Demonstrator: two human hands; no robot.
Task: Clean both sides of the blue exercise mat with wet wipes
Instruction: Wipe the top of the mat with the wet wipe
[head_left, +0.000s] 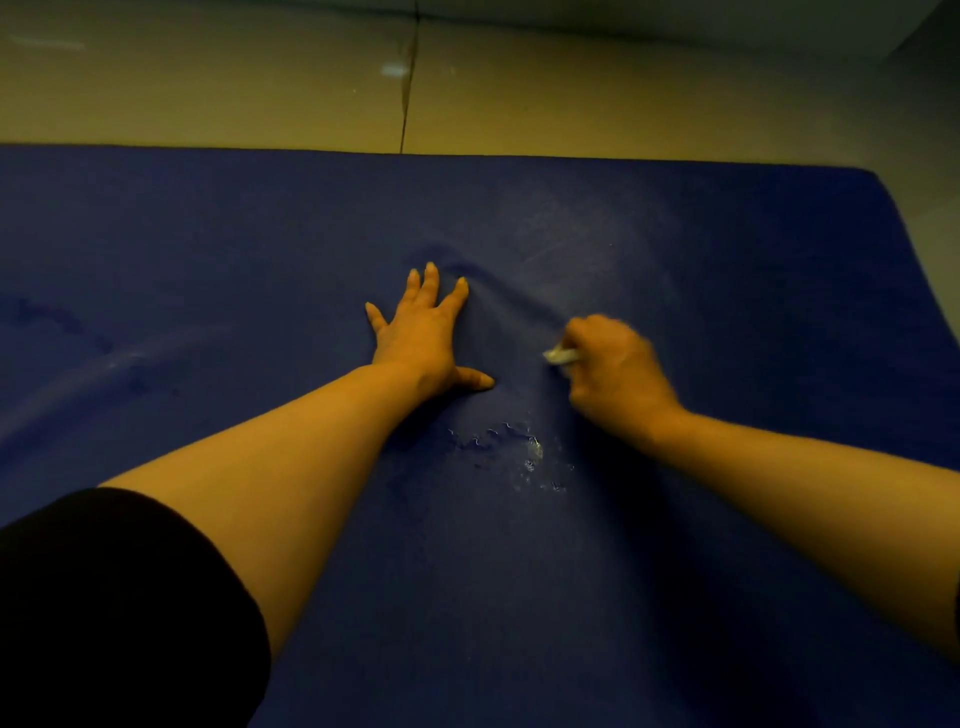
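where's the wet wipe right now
In the head view, the wet wipe is bunched in the right hand, right of centre on the blue mat, just right of the flat left hand.

The right hand (618, 366) is motion-blurred, hiding most of the wet wipe (561, 356); the blue mat (208, 249) runs past the frame edges.

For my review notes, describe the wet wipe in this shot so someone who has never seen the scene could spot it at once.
Start from the large blue foam exercise mat that covers most of the tiled floor. Right of its centre, the right hand is curled into a fist on it. The small pale wadded wet wipe pokes out of that fist towards the flat left hand, the only whitish solid thing there.
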